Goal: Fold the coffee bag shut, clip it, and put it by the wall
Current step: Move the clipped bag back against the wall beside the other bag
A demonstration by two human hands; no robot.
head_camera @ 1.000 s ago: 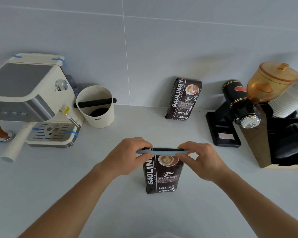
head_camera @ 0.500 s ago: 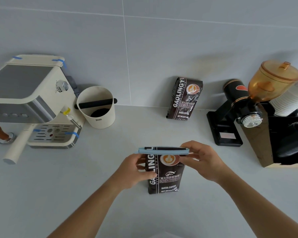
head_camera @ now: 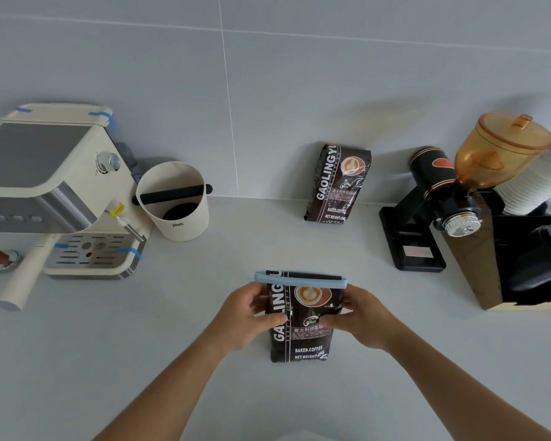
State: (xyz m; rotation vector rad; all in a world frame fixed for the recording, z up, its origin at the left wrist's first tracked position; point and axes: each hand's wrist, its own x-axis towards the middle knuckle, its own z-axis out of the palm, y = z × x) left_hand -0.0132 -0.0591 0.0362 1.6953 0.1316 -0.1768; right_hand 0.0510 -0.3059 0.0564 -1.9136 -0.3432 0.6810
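Since a second ago, both your hands have come down off the pale blue plastic sealing clip [head_camera: 301,279] and now sit on the flanks of the dark brown foil coffee bag [head_camera: 299,326]. Your left hand [head_camera: 248,316] wraps the bag's left edge, thumb across the front print; your right hand [head_camera: 361,316] mirrors it on the right edge, thumb pressed to the label. Both are closed around the bag, neither touching the clip.

That grip makes sense: the clip already spans the folded top from edge to edge, so, as I judge it, folding and clipping are done and you hold the body to carry it.

The bag stands on the grey countertop [head_camera: 140,361] close in front of you, well apart from the grey tiled wall [head_camera: 268,106]. Its long axis runs upright, clipped end up, printed face toward you, while the clip lies crosswise to that axis.

A second identical coffee bag [head_camera: 337,183] leans against the wall between the cream knock box [head_camera: 175,202] and the black grinder [head_camera: 433,198], suggesting where yours could go.
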